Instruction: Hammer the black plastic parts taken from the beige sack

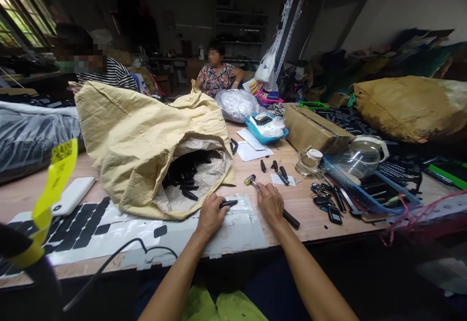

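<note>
My left hand [211, 215] is closed on a small black plastic piece [228, 204] and rests on a grey foam mat [241, 231] at the table's near edge. My right hand [270, 203] is wrapped round the handle of a small hammer [250, 180]; its black handle end [291, 219] sticks out behind my wrist. The hammer head lies just right of the black piece. A large tan sack [134, 136] lies open towards me, with several black pieces [184, 177] spilling from its mouth.
Two people sit at the far side of the wooden table [310, 214]. A cardboard box [314, 129], a blue tray [266, 129], a glass jug [361, 155], a small jar [310, 161] and several black key fobs [328, 199] lie to the right. A white power bank [73, 195] lies left.
</note>
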The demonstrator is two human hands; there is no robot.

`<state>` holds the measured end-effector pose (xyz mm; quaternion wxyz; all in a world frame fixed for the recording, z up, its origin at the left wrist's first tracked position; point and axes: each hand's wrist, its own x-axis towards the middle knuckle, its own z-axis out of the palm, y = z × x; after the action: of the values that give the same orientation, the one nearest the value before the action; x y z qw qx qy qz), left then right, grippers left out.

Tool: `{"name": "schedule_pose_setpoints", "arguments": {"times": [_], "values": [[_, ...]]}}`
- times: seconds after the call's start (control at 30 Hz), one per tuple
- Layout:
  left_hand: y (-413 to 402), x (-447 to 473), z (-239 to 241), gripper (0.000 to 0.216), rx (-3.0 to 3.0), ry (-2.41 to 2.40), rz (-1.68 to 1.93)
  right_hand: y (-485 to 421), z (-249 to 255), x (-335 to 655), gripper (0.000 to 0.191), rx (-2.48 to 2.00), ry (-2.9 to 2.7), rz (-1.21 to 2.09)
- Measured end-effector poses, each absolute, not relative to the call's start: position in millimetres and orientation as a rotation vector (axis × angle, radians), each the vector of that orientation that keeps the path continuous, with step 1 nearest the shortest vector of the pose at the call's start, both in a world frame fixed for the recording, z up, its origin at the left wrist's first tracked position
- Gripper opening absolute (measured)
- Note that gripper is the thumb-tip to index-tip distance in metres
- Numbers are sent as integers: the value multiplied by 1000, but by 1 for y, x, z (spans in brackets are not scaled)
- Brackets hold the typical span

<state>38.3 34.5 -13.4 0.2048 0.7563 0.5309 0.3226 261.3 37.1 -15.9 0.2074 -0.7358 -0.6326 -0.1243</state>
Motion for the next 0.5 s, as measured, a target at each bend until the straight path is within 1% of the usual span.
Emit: {"name": "schedule_pose_setpoints", "arguments": {"times": [0.1,0.17,0.23,0.33,0.37,0.43,0.5], "values": [[31,35,-6,7,2104,1430,903,38,-22,258,29,-2069,-1754,-435],[16,31,1,11,2097,1319,916,38,-23,256,29,-2074,-1759,-461],[-11,27,8,18,2128,1107,864,38,-24,255,29,-2076,-1770,-469],[-59,22,7,29,2220,678,583,38,-24,255,30,-2089,-1775,-474],[-73,20,3,32,2221,601,463,38,-24,255,30,-2094,-1771,-477],[-91,18,-15,33,2159,627,216,38,-24,254,30,-2103,-1763,-483],[-96,16,-43,33,2022,860,-3,37,-23,254,29,-2104,-1764,-481]]}}
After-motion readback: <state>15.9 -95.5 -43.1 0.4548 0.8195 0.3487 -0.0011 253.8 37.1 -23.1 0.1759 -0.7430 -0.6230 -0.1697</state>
